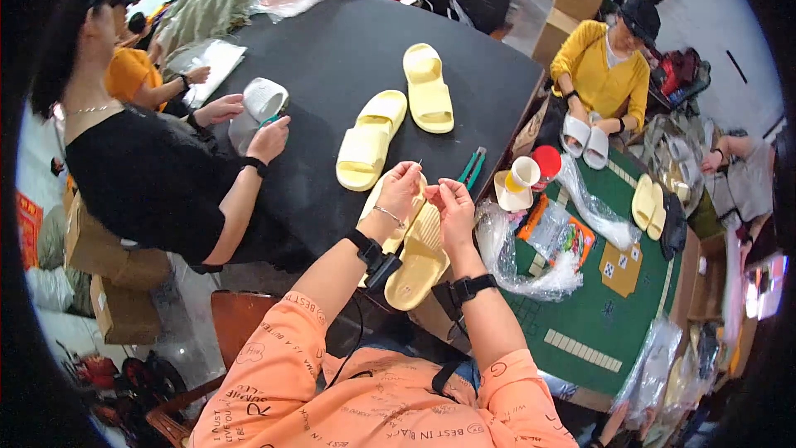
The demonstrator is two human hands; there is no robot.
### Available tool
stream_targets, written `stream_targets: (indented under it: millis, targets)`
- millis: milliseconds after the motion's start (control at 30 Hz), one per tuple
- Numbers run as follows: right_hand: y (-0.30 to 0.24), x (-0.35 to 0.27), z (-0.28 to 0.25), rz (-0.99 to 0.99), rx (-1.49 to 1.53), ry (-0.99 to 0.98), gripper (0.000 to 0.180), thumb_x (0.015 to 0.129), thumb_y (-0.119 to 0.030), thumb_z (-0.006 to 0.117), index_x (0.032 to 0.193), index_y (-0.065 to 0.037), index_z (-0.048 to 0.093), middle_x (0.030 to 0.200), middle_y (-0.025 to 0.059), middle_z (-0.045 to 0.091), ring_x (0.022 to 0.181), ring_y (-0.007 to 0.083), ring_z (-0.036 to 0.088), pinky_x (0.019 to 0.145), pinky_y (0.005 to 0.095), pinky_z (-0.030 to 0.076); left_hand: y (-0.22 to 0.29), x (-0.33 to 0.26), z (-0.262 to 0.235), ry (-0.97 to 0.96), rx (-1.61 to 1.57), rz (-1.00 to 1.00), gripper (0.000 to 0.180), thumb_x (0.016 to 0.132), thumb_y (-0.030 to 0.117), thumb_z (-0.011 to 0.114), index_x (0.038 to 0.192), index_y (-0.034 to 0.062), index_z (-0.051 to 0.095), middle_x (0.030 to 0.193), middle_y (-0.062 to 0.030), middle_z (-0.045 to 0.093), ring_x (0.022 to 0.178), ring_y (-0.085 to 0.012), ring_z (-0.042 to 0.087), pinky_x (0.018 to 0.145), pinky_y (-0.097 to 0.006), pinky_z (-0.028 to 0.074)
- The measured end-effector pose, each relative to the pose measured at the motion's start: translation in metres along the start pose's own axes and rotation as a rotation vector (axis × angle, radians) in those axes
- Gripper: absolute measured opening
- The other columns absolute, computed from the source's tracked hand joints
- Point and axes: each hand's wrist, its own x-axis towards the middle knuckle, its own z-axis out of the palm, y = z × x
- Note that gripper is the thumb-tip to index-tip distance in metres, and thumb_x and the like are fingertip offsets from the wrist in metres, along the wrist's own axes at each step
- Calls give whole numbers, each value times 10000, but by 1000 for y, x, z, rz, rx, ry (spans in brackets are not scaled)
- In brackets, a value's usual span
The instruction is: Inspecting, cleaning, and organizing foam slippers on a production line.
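My left hand (400,189) is closed in a pinch, with something thin and too small to name at its fingertips. Close beside it, the fingers of my right hand (453,209) are pressed together too; whatever they may hold is hidden. Beneath both hands lies a pair of pale yellow slide slippers, the nearer slipper (412,275) reaching past the table edge toward me, the other mostly covered by my left hand and wrist. Farther off rest two more yellow slippers, a left one (371,143) and a right one (429,91). Green-handled nippers (473,168) lie right of my hands.
At left, a person in black (149,187) holds a grey slipper (264,101) and a green-handled tool. Cups (524,172), plastic bags (539,282) and tiles (583,350) cover the green table (531,323). A person in yellow (605,66) handles white slippers (576,134).
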Motion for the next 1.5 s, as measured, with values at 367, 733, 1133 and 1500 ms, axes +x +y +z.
stream_targets:
  millis: [367, 733, 1133, 1500]
  targets:
    - [50, 6, -48, -11, -398, 211, 74, 817, -59, 495, 864, -1, 491, 750, 76, 597, 615, 113, 566, 564, 214, 448, -39, -2, -31, -111, 650, 10, 112, 824, 111, 520, 851, 3, 534, 749, 15, 536, 688, -46, 489, 626, -175, 403]
    - [54, 6, -50, 8, -411, 236, 75, 831, -82, 487, 831, -23, 533, 656, -25, 493, 557, 38, 427, 515, 181, 362, -44, -1, -27, -95, 857, 35, 94, 802, 88, 536, 808, -6, 546, 682, 16, 534, 628, -39, 478, 574, -179, 403]
    - [59, 8, -56, 14, -371, 208, 65, 826, -82, 493, 811, -33, 532, 718, -27, 509, 648, 43, 448, 608, 186, 384, -45, 0, -26, -93, 908, 59, 112, 801, 104, 542, 816, -7, 542, 685, 5, 534, 622, -49, 482, 573, -180, 404]
    - [57, 5, -55, -30, -453, 217, 69, 819, -81, 499, 812, -21, 531, 714, -17, 526, 642, 47, 474, 608, 195, 399, -50, 0, -31, -82, 876, 94, 98, 785, 95, 556, 805, -1, 564, 655, -3, 554, 592, -49, 485, 550, -197, 415]
